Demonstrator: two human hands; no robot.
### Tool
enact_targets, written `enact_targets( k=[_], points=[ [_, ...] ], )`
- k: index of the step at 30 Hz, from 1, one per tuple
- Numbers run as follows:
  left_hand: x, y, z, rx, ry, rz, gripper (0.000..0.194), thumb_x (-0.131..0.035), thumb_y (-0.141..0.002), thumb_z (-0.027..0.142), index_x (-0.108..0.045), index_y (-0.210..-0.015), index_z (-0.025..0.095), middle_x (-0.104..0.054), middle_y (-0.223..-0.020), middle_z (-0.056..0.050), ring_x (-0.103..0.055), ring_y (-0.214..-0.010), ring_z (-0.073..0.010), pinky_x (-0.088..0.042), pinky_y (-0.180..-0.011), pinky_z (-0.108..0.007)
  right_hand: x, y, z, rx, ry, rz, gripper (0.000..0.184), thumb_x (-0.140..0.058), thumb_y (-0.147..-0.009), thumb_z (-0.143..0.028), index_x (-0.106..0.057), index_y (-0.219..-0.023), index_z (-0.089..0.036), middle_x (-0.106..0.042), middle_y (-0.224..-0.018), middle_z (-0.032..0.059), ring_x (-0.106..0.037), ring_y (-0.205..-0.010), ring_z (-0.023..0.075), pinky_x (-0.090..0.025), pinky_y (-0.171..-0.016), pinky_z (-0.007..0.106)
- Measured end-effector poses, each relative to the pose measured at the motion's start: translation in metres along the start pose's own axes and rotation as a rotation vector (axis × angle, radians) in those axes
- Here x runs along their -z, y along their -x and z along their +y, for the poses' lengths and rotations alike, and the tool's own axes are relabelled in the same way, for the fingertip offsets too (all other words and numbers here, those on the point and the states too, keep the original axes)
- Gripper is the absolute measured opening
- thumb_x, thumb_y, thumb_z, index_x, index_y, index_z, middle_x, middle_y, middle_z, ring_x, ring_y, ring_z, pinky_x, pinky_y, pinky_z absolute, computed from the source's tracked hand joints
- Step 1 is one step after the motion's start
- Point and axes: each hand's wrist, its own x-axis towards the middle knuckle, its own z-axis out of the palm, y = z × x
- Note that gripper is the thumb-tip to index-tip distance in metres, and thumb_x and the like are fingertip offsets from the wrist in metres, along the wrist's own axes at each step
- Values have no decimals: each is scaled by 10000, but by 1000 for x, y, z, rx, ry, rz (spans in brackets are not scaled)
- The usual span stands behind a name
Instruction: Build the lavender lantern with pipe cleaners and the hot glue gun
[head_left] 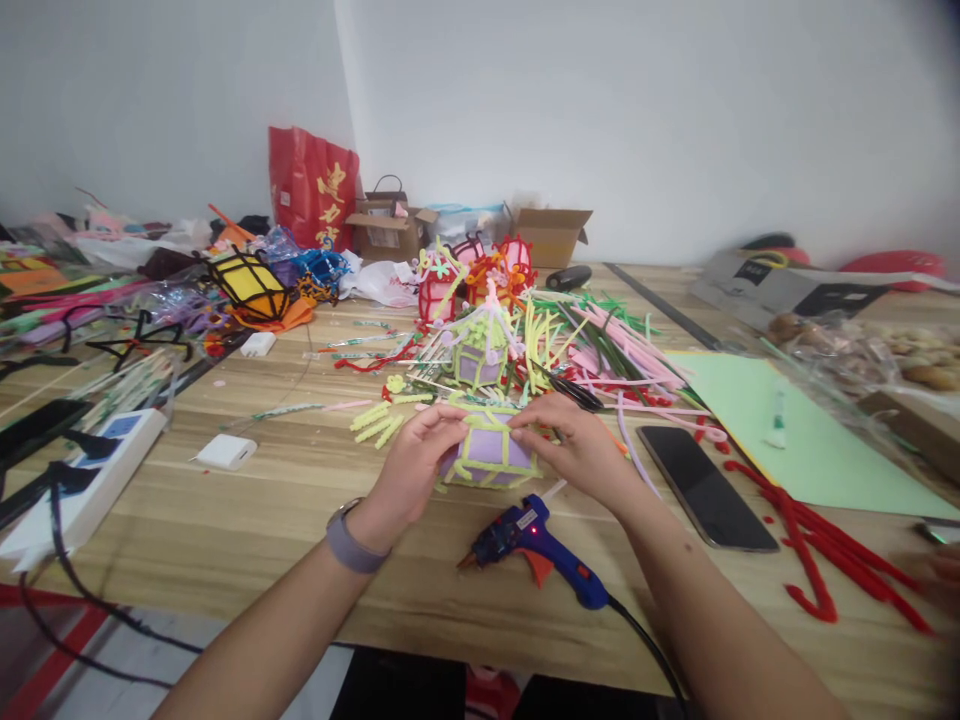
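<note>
A lilac paper lantern body (491,447), framed with yellow-green pipe cleaners, rests on the table between my hands. My left hand (425,452) has its fingers pinched at the lantern's left upper edge. Opposite, my right hand (574,445) pinches at the upper right edge, its thumb and finger on the frame. Close in front lies a blue glue gun (529,535) with a lit red light, its nozzle toward the left. Several short yellow-green pipe cleaner pieces (379,422) lie left of the lantern. Behind it stands a similar lilac lantern (480,362) with a green and pink top.
Loose pipe cleaners (615,340) are heaped behind and to the right. A phone (706,488) and red pipe cleaners (821,550) lie at right, beside green paper (817,430). At left are a power strip (97,480) and a white charger (226,452). Another person's hand (941,570) shows at the right edge.
</note>
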Motion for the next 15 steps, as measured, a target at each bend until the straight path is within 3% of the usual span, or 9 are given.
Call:
enact_targets(
  k=[4,8,11,13,15],
  points=[
    [-1,1,2,-12,1,15,237,-756,-599,268,-630,-777,173,-596,-636,39,-532,-583,-79,-416,-557,-194,16,3,-1,-97,14,122,195,-582,-883,-338,-695,-984,-215,-717,-981,70,-647,-938,209,-489,-833,342],
    [-2,3,4,-4,-8,25,241,-763,-583,263,-640,-767,170,-589,-614,46,-526,-567,-76,-413,-543,-187,46,32,18,-376,171,266,281,-574,-862,-430,-682,-985,-203,-722,-1023,87,-659,-959,246,-493,-842,387],
    [-4,3,5,1,-9,36,257,-771,-561,266,-638,-759,172,-593,-610,50,-528,-558,-76,-409,-528,-185,66,75,49,-668,449,185,440,-565,-814,-523,-664,-1071,-180,-715,-1016,128,-658,-948,299,-494,-807,444],
    [-4,3,5,0,-10,33,260,-775,-559,269,-637,-758,172,-605,-626,48,-531,-558,-74,-408,-524,-182,73,105,69,-920,663,120,648,-605,-726,-611,-609,-1185,-154,-676,-1118,194,-636,-999,376,-488,-779,503],
    [-4,2,5,4,-5,35,268,-781,-555,270,-638,-761,174,-618,-641,44,-543,-568,-76,-414,-531,-182,75,130,83,-1065,711,47,836,-649,-650,-650,-525,-1289,-125,-639,-1191,237,-621,-1039,407,-486,-779,514]
  ],
)
